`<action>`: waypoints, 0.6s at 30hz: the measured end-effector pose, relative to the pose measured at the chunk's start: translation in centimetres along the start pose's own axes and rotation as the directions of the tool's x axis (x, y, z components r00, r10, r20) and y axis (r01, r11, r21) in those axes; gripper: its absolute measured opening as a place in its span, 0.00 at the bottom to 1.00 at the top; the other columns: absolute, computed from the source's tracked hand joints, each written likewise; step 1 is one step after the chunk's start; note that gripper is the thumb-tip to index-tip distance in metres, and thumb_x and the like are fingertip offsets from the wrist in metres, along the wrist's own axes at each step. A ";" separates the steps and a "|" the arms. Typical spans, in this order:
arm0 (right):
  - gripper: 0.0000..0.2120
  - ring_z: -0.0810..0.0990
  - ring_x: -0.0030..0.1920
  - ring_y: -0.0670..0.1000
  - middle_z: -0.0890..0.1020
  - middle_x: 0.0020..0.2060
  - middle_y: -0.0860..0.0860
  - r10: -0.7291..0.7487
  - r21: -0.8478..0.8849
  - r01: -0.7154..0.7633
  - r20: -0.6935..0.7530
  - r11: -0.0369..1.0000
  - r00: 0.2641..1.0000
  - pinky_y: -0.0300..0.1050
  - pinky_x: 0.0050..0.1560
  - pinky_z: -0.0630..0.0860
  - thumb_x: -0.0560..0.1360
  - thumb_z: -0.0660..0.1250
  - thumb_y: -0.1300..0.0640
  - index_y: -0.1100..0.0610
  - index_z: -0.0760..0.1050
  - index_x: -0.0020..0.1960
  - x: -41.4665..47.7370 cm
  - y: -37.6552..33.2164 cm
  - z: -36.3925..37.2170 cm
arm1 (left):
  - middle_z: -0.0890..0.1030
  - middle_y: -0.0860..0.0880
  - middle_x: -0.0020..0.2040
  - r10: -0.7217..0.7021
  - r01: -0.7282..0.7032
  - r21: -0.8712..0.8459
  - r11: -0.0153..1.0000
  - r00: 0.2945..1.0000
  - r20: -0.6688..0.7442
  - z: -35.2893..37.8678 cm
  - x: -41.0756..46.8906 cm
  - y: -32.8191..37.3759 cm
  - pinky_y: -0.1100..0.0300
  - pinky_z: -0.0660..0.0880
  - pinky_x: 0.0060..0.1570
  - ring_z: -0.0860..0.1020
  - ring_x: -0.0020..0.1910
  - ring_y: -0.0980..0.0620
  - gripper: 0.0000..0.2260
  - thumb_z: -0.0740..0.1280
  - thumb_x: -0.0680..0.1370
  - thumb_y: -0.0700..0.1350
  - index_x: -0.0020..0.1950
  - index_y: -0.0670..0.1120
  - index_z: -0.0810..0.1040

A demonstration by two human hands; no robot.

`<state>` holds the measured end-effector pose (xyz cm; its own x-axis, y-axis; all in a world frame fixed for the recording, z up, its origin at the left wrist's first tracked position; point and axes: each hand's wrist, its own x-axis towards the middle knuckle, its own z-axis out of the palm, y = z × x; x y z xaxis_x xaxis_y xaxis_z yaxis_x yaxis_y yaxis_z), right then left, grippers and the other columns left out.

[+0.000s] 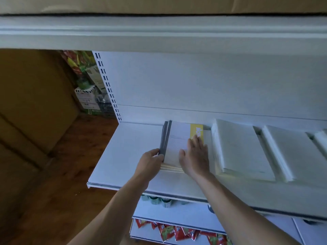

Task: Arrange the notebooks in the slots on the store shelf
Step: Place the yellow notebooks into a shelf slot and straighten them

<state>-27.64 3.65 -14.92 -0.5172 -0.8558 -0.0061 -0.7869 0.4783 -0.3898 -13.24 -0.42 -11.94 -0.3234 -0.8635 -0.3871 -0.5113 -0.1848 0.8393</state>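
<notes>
Notebook stack (pixel 177 144) lies front-to-back near the shelf (pixel 132 147) left edge. My left hand (pixel 150 161) grips its spine side; my right hand (pixel 194 156) presses flat on top.

A brown wood-look floor (pixel 70 174) is seen at L, dimly lit. A large cardboard box (pixel 31 103) is stood on it, by the far L edge. Behind the slotted upright (pixel 108 85), coloured packaged goods (pixel 83 80) are stacked; labels can't be read. The white back panel (pixel 194 82) is lit evenly, w/ an upper shelf edge (pixel 159 34) overhead. Below, lower shelves (pixel 177 214) are stocked w/ red packets (pixel 177 232) and what may be cans (pixel 159 200).
</notes>
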 end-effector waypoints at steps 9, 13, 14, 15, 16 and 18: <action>0.25 0.46 0.78 0.51 0.53 0.78 0.52 -0.005 -0.013 0.005 0.004 1.000 1.000 0.52 0.76 0.48 0.81 0.51 0.48 0.58 0.59 0.75 0.3 0.6 1.1 | 0.81 0.50 0.47 0.178 -0.174 0.091 0.981 0.983 -0.042 0.8 0.1 -0.7 0.57 0.74 0.42 0.78 0.43 0.49 0.10 0.59 0.78 0.39 0.49 0.50 0.78; 0.26 0.43 0.78 0.49 0.51 0.78 0.51 0.000 0.014 0.000 0.025 1.000 1.000 0.50 0.77 0.44 0.81 0.50 0.49 0.57 0.55 0.77 0.2 0.5 0.9 | 0.81 0.50 0.50 0.156 -0.157 -0.001 0.988 0.985 -0.076 1.2 0.4 -0.6 0.55 0.75 0.45 0.78 0.49 0.49 0.11 0.60 0.77 0.39 0.53 0.45 0.80; 0.26 0.43 0.78 0.49 0.50 0.78 0.51 0.003 0.024 -0.004 0.029 1.000 1.000 0.50 0.77 0.43 0.81 0.50 0.49 0.57 0.54 0.77 0.1 0.5 0.8 | 0.81 0.50 0.51 0.117 -0.121 -0.057 0.991 0.990 -0.074 1.1 0.5 -0.4 0.58 0.75 0.42 0.78 0.48 0.50 0.12 0.60 0.77 0.40 0.55 0.47 0.80; 0.27 0.42 0.78 0.48 0.50 0.79 0.50 0.005 0.029 -0.006 0.033 1.000 0.999 0.49 0.76 0.42 0.82 0.50 0.49 0.57 0.53 0.77 0.1 0.5 0.7 | 0.81 0.49 0.52 0.075 -0.084 -0.113 0.990 0.994 -0.080 1.0 0.6 -0.2 0.59 0.74 0.42 0.79 0.48 0.50 0.13 0.60 0.77 0.40 0.58 0.49 0.80; 0.27 0.42 0.78 0.48 0.49 0.79 0.50 0.006 0.027 -0.007 0.036 1.000 0.999 0.49 0.76 0.42 0.82 0.49 0.48 0.57 0.52 0.78 0.1 0.5 0.7 | 0.81 0.49 0.54 0.045 -0.059 -0.150 0.987 0.995 -0.094 0.9 0.9 0.0 0.60 0.75 0.42 0.79 0.48 0.50 0.14 0.61 0.77 0.41 0.60 0.49 0.79; 0.27 0.41 0.78 0.48 0.49 0.79 0.50 0.005 0.015 -0.006 0.045 1.000 0.999 0.49 0.76 0.41 0.82 0.49 0.48 0.57 0.52 0.78 0.1 0.5 0.7 | 0.80 0.47 0.54 0.010 -0.029 -0.178 0.984 0.994 -0.108 0.6 1.2 0.3 0.58 0.75 0.42 0.78 0.45 0.51 0.13 0.62 0.77 0.42 0.62 0.49 0.76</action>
<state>-27.86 3.66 -15.77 -0.5056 -0.8613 -0.0498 -0.7786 0.4803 -0.4037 -14.32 -1.21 -12.37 -0.2401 -0.9111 -0.3351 -0.3514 -0.2403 0.9049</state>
